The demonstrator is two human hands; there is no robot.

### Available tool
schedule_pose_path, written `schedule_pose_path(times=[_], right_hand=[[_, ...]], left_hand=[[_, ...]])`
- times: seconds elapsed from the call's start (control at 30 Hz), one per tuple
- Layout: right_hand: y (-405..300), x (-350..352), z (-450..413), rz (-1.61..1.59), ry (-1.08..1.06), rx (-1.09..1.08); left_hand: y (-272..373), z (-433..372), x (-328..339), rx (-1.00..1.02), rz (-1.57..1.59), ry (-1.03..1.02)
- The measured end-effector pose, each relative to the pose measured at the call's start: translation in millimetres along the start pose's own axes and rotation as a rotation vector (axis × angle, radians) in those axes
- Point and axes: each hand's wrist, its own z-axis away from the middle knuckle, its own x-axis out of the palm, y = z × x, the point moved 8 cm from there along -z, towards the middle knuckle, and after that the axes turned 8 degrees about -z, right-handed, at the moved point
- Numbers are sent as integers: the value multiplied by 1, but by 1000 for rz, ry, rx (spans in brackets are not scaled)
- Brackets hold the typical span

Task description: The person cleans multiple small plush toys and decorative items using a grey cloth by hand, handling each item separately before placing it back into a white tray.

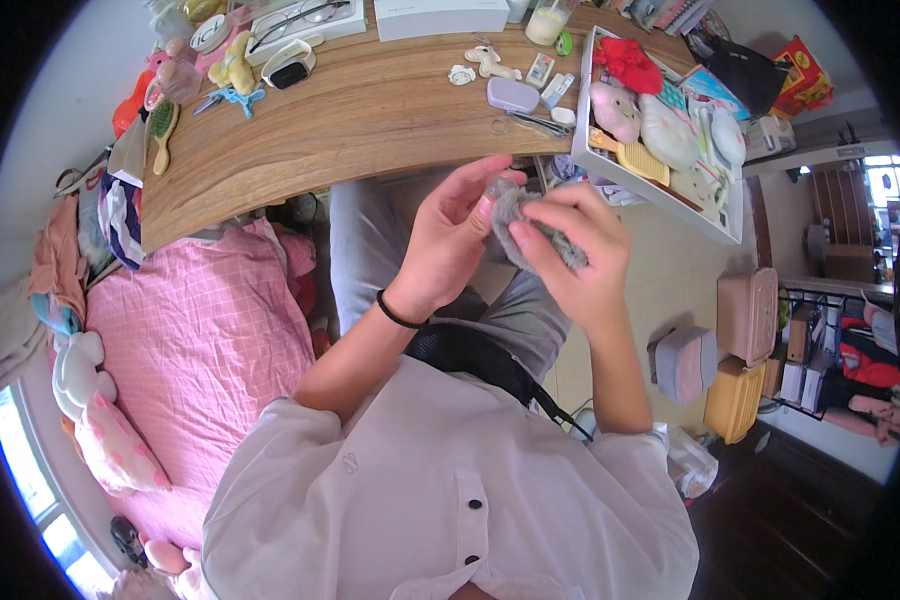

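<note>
My left hand (450, 232) holds a small bottle (498, 187) with a clear rounded top and a pinkish part, mostly covered by my fingers. In my right hand (585, 240) is a grey fluffy cloth (529, 232), pressed against the bottle's side. Both hands are above my lap, just in front of the wooden desk's (330, 120) near edge. What kind of bottle it is, I cannot tell.
At right, a white box tray (656, 187) overhangs the desk edge, holding plush items and a yellow comb (645, 162). A lilac case (513, 95), tweezers (540, 123), a smartwatch (291, 72) and a hairbrush (163, 135) lie on the desk. A pink bed (195, 315) stands left.
</note>
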Motion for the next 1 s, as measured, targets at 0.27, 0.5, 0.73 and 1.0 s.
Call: schedule_pose_path(times=[0.27, 0.5, 0.73, 1.0], right_hand=[[12, -1, -2, -63, 59, 15], [14, 2, -1, -103, 10, 78], [24, -4, 3, -32, 56, 43], [30, -39, 12, -23, 314, 75]], left_hand=[[-14, 9, -5, 40, -28, -59], [-5, 7, -3, 30, 8, -93], [-30, 19, -7, -57, 39, -63], [-4, 1, 7, -93, -17, -104]])
